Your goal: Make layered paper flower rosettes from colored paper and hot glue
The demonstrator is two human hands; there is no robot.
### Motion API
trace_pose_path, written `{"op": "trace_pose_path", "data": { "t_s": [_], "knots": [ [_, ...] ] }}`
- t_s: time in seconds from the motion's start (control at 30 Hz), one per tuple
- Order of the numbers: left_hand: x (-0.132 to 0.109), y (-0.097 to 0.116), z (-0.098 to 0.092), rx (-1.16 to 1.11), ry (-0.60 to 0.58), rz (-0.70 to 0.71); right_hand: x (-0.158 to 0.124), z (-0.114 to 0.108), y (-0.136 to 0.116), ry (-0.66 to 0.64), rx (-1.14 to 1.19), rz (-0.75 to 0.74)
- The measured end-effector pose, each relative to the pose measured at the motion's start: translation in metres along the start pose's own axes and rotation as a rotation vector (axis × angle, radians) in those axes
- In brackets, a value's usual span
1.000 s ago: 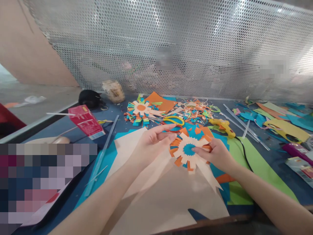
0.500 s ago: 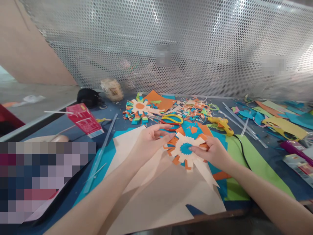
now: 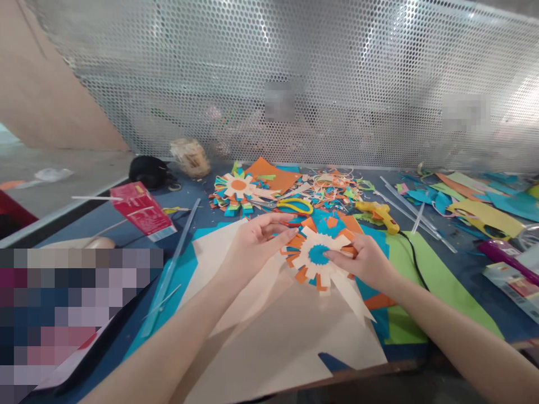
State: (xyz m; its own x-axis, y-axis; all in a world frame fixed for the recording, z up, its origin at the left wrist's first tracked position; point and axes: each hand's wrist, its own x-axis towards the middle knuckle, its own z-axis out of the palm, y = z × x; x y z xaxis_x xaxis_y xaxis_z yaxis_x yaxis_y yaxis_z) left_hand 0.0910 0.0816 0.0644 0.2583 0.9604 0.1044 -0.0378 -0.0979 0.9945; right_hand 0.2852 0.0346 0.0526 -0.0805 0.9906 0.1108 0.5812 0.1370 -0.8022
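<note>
1. The paper flower [image 3: 302,257], with a cream fringed ring around a blue centre and orange and blue strips behind, is between the two hands, over the cream sheets [image 3: 269,348].
2. The right hand [image 3: 367,262] pinches the flower's right side, its thumb lying over the front and reaching the blue centre.
3. The left hand [image 3: 261,240] is at the flower's left edge, fingers curled and thumb a little apart from them; I cannot tell whether it grips a strip.
4. On the far side of the left hand lie scissors [image 3: 310,207] with yellow and red handles.
5. Far left of the scissors sits another layered flower [image 3: 238,184]; to their right, a yellow glue gun [image 3: 379,216].
6. Right of the flower in hand lies a green sheet [image 3: 446,308].
</note>
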Motion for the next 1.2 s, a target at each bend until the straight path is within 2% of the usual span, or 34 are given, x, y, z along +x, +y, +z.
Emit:
{"op": "trace_pose_path", "data": {
  "t_s": [0.2,0.5,0.7,1.0,1.13,1.2],
  "knots": [
    [-0.001,-0.006,0.004,-0.042,-0.07,0.011,-0.001,0.0,0.002,-0.007,0.026,-0.004],
    [0.0,-0.012,0.005,0.007,-0.042,0.032,-0.001,0.002,0.001,-0.032,0.028,-0.037],
    [-0.001,-0.015,0.007,-0.016,-0.139,0.006,-0.001,0.003,0.001,-0.035,0.06,-0.023],
    [-0.002,-0.015,0.006,-0.014,-0.098,-0.04,0.0,0.003,0.0,-0.033,0.085,-0.008],
    [0.001,-0.014,0.003,-0.008,0.03,0.134,0.0,0.003,0.003,-0.023,0.101,0.021],
    [0.003,-0.013,0.0,-0.048,0.077,0.16,0.0,0.003,0.003,-0.016,0.093,0.022]
  ]
}}
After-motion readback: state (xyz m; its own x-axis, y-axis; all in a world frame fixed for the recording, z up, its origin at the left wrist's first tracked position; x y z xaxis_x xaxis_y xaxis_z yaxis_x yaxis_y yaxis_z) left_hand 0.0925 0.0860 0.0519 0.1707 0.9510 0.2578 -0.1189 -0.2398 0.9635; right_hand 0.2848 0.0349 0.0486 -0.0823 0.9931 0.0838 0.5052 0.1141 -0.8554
